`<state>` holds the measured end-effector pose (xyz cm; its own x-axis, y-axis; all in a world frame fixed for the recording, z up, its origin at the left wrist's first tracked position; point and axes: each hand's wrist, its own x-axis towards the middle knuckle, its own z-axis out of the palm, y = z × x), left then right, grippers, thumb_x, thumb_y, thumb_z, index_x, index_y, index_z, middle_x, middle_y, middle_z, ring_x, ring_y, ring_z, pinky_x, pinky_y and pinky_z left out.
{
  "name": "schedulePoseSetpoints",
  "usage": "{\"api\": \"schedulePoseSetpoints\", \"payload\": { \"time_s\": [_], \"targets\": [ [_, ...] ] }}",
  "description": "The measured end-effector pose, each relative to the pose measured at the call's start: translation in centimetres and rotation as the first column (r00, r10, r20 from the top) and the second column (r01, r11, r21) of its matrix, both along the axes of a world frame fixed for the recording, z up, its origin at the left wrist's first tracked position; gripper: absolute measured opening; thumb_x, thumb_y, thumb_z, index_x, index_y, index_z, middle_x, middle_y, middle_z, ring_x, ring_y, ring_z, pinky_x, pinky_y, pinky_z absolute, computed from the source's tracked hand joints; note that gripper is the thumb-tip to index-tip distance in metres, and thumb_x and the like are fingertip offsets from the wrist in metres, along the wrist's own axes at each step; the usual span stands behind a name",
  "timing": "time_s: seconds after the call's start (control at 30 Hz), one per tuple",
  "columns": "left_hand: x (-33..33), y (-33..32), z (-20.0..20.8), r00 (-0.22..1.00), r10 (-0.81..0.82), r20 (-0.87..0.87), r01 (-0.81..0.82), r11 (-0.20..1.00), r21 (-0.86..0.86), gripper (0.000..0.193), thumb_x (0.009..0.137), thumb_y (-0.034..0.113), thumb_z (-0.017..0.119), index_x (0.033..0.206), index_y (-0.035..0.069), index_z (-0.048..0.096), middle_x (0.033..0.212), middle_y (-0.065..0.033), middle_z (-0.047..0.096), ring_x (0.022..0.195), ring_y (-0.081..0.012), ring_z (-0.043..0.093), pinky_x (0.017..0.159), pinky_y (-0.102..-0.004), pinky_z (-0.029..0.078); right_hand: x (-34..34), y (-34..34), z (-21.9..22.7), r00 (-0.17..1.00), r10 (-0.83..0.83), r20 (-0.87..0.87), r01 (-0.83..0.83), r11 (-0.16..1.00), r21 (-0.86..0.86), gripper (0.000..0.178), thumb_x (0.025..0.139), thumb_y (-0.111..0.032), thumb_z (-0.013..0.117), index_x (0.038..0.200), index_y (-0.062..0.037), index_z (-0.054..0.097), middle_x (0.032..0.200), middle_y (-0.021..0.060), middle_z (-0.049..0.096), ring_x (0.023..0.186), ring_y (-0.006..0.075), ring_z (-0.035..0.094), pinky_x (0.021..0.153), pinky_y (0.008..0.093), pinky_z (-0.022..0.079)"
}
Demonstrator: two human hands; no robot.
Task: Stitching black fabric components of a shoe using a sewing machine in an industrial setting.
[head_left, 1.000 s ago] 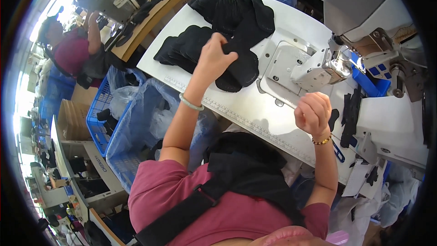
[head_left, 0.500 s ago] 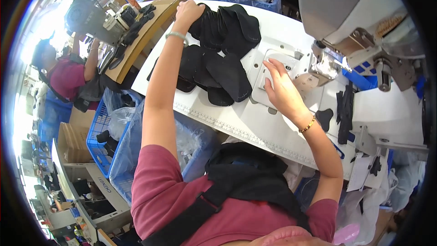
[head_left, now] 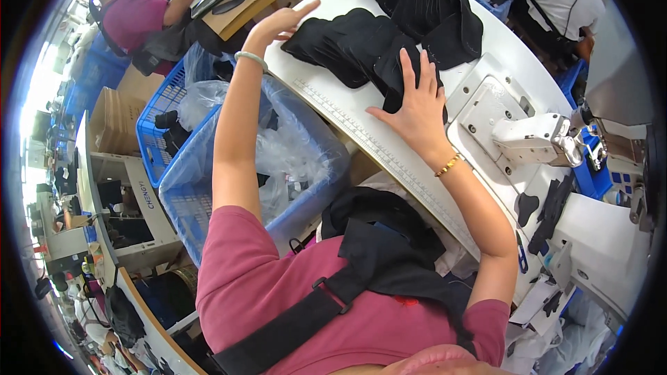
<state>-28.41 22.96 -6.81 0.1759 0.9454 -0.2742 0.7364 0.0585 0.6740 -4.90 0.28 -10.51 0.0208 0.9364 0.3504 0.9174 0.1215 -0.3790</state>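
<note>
Stacks of black fabric pieces (head_left: pixel 361 42) lie on the white sewing table (head_left: pixel 361 132). My left hand (head_left: pixel 278 24) rests at the near-left edge of the nearer stack, fingers spread, a pale bangle on the wrist. Flat on the right end of that same stack lies my right hand (head_left: pixel 417 101), fingers apart, a gold bracelet on its wrist. A second, taller pile of black pieces (head_left: pixel 431 7) sits farther back. Neither hand grips anything.
A white sewing machine head (head_left: pixel 538 140) stands to the right, with small black cut pieces (head_left: pixel 549 208) beside it. A blue plastic-lined bin (head_left: pixel 278 160) and a blue crate (head_left: pixel 156 132) stand left of the table. Another person in a pink top (head_left: pixel 135 14) works at the back left.
My left hand has drawn back from the far pile to the near stack's edge. My right hand moved from the machine plate onto the black stack. The view has shifted.
</note>
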Motion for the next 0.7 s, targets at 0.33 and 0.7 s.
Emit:
{"api": "schedulePoseSetpoints", "payload": {
  "time_s": [0.33,0.7],
  "targets": [
    [2.0,-5.4,0.0,0.779,-0.042,0.626,0.160,0.978,-0.133,0.066,0.081,0.044,0.069,0.118,-0.010,0.057,0.115,-0.0216,0.060,0.105,-0.0267,0.060,0.092,-0.0304,0.048,0.2,0.0,-0.4,0.967,0.081,-0.241,-0.050,0.990,0.132,0.095,0.066,-0.002,0.065,0.148,-0.0155,0.018,0.148,0.0236,0.018,0.134,0.0413,0.027,0.106,0.0446,0.031],
    [1.1,-9.6,-3.0,0.409,0.331,0.850,0.336,0.812,-0.478,0.029,0.085,0.012,0.064,0.109,-0.004,0.059,0.106,-0.0149,0.066,0.093,-0.0226,0.067,0.084,-0.0325,0.055,-0.2,-0.7,-0.6,0.982,0.017,-0.187,0.013,0.987,0.159,0.096,0.064,-0.014,0.068,0.147,-0.0180,0.020,0.148,0.0237,0.017,0.131,0.0471,0.027,0.104,0.0553,0.027]
  ]
}}
